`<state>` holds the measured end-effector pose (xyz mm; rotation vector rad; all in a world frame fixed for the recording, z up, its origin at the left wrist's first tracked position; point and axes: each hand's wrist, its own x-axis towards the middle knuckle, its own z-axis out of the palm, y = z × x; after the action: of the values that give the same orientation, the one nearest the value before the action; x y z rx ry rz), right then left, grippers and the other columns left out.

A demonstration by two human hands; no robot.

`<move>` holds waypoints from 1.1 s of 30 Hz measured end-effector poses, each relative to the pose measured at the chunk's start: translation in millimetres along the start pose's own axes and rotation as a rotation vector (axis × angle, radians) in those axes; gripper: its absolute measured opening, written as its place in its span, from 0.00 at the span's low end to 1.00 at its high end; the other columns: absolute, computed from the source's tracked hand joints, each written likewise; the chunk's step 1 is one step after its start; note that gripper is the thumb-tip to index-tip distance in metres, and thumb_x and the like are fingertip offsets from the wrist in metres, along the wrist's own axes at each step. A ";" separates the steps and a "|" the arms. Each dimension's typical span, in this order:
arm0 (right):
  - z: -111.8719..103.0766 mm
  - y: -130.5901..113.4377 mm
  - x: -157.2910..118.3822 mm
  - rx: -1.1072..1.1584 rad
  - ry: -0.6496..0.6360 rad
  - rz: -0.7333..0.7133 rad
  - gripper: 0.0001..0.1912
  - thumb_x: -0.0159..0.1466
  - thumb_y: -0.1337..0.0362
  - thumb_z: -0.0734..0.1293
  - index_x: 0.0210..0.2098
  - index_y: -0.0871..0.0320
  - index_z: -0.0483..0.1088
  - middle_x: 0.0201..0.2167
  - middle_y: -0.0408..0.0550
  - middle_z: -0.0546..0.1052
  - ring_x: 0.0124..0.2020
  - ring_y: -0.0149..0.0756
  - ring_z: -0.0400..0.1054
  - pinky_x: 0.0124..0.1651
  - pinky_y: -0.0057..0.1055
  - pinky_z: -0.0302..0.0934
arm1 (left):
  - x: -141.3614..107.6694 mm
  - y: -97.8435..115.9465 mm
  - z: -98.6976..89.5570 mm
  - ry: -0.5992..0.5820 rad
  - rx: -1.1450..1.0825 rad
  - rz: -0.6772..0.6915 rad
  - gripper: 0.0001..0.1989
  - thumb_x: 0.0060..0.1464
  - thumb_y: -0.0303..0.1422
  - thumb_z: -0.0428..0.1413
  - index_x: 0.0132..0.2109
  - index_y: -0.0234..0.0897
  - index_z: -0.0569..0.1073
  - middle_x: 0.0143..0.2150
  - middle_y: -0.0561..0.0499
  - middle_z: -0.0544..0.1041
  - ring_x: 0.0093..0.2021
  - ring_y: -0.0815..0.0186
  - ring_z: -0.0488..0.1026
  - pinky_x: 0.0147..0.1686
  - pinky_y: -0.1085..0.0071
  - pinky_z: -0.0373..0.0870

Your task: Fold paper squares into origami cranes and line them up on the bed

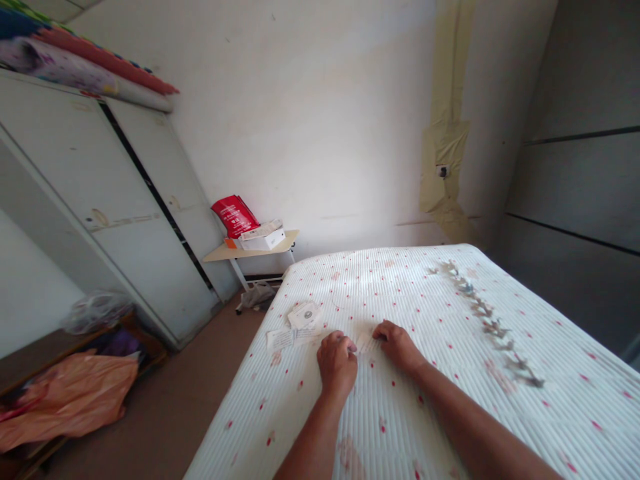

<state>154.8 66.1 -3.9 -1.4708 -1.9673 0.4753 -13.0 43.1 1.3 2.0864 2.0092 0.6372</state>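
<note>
On the white bedspread (400, 287) with red dots, my left hand (338, 359) rests with its fingers curled, and any object in them is too small to make out. My right hand (397, 343) is closed on the right edge of a small pale paper piece (367, 343) lying between the two hands. Just left of my left hand are printed paper sheets (280, 340) and a pale paper piece with a round dark mark (304, 315). Several small folded grey-brown figures (484, 308) form a slanting row to the right.
A small table (215, 254) beyond the bed's left corner holds a red bag (236, 215) and a white box (265, 239). Grey cabinets (130, 220) stand at the left, with an orange plastic bag (75, 397) low in front. A wall is behind the bed.
</note>
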 end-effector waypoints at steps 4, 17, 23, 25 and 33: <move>2.6 3.6 0.7 0.004 0.011 -0.003 0.18 0.43 0.81 0.54 0.25 0.60 0.69 0.27 0.46 0.72 0.33 0.31 0.66 0.38 0.24 0.58 | 0.0 0.2 -1.1 -0.004 -0.002 0.010 0.09 0.44 0.22 0.54 0.32 0.41 0.74 0.47 0.53 0.71 0.51 0.65 0.63 0.50 0.70 0.56; 4.8 6.9 0.7 0.006 0.018 -0.003 0.18 0.48 0.80 0.55 0.28 0.60 0.72 0.30 0.47 0.74 0.35 0.32 0.67 0.41 0.26 0.59 | -1.0 0.8 -0.3 0.019 -0.028 0.002 0.07 0.45 0.24 0.53 0.30 0.41 0.74 0.46 0.53 0.71 0.50 0.65 0.64 0.50 0.69 0.56; -0.1 2.7 -2.3 -0.004 -0.030 -0.060 0.21 0.47 0.78 0.57 0.37 0.61 0.72 0.36 0.50 0.74 0.41 0.35 0.66 0.46 0.29 0.58 | -2.3 0.5 1.7 0.055 -0.029 0.037 0.03 0.44 0.30 0.56 0.30 0.41 0.73 0.46 0.53 0.71 0.50 0.64 0.64 0.49 0.69 0.56; 0.0 3.4 -3.0 -0.008 -0.044 -0.071 0.22 0.46 0.78 0.57 0.38 0.61 0.72 0.37 0.50 0.74 0.42 0.36 0.65 0.48 0.30 0.57 | -2.4 0.4 1.9 0.057 -0.027 0.040 0.02 0.44 0.30 0.56 0.30 0.41 0.73 0.46 0.53 0.71 0.50 0.64 0.64 0.49 0.69 0.56; 4.3 6.6 -3.3 -0.009 -0.043 -0.079 0.20 0.46 0.76 0.59 0.37 0.61 0.72 0.38 0.51 0.74 0.44 0.37 0.65 0.51 0.33 0.55 | -1.3 0.5 2.4 0.053 -0.023 0.047 0.02 0.45 0.29 0.56 0.30 0.41 0.73 0.45 0.53 0.71 0.50 0.65 0.63 0.50 0.68 0.55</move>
<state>157.3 65.4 -12.1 -1.3932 -2.0554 0.4672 -11.5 42.1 -0.9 2.1307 1.9756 0.7275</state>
